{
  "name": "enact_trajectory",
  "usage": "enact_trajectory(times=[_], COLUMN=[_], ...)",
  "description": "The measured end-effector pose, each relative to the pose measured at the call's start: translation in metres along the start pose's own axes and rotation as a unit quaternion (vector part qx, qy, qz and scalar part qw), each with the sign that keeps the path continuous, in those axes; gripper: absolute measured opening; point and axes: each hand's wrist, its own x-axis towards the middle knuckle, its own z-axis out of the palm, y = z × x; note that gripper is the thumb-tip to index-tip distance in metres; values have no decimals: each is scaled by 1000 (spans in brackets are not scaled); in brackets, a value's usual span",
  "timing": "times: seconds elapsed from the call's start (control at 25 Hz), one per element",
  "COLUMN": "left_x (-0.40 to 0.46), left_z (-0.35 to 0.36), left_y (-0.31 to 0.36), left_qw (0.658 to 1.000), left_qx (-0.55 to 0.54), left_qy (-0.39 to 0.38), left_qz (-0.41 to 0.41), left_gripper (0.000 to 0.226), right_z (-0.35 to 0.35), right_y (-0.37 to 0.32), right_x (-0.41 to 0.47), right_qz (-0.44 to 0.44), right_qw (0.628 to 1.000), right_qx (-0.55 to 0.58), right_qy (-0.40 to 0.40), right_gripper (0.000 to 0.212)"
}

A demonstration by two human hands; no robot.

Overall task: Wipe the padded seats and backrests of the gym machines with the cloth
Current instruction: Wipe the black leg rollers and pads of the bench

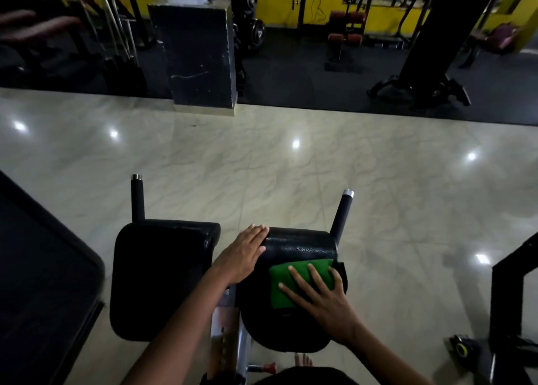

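Two black padded pads of a gym machine lie below me, the left pad [163, 277] and the right pad [297, 245]. A folded green cloth [283, 293] lies on the right pad. My right hand [317, 300] presses flat on the cloth with straight, spread fingers. My left hand [241, 253] rests flat on the left edge of the right pad, fingers straight and together. Two black handles with chrome caps, the left handle [137, 198] and the right handle [343, 214], rise behind the pads.
Glossy pale tiled floor [291, 166] stretches ahead. A black padded bench [37, 283] stands at the left. A black machine frame [506, 291] is at the right. A dark pillar [201, 56] and weight machines stand on black matting beyond.
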Motion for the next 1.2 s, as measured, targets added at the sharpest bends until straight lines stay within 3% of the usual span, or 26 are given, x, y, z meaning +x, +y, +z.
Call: enact_trajectory(times=[0.12,0.24,0.32,0.44,0.56,0.68,0.8,0.92,1.0,1.08,1.2], left_x=[-2,-1,-2,-3,-4,-4,-5,-7,-6,-7,-8], left_z=[5,7,11,17,18,19,19,20,18,19,17], left_y=[-1,-5,-5,-5,-4,-4,-2,-1,-1,-1,1], left_qw=[1000,999,999,999,998,998,998,998,998,998,998], left_qx=[-15,5,19,24,30,22,20,22,36,46,50], left_qy=[18,21,22,38,44,50,64,61,56,52,48], left_qz=[16,24,18,10,12,12,8,-6,-9,-11,-13], left_gripper=[81,73,73,74,77,77,61,52,52,52,53], right_z=[-18,-34,-29,-13,-7,-16,-9,11,14,6,-2], right_y=[28,39,24,-3,11,14,-3,-22,-14,-12,-26], right_x=[24,49,40,-2,-11,5,-2,-36,-42,-32,-23], right_qz=[-13,161,187,62,-39,31,85,-108,-204,-183,-31], right_qw=[999,982,976,995,998,999,996,993,976,980,999], right_qx=[-24,49,75,47,-6,-1,18,-40,-76,-79,0], right_qy=[-41,-85,-82,-56,-57,-37,-4,-38,-25,-8,-36], right_gripper=[70,72,79,90,77,61,82,108,95,94,130])
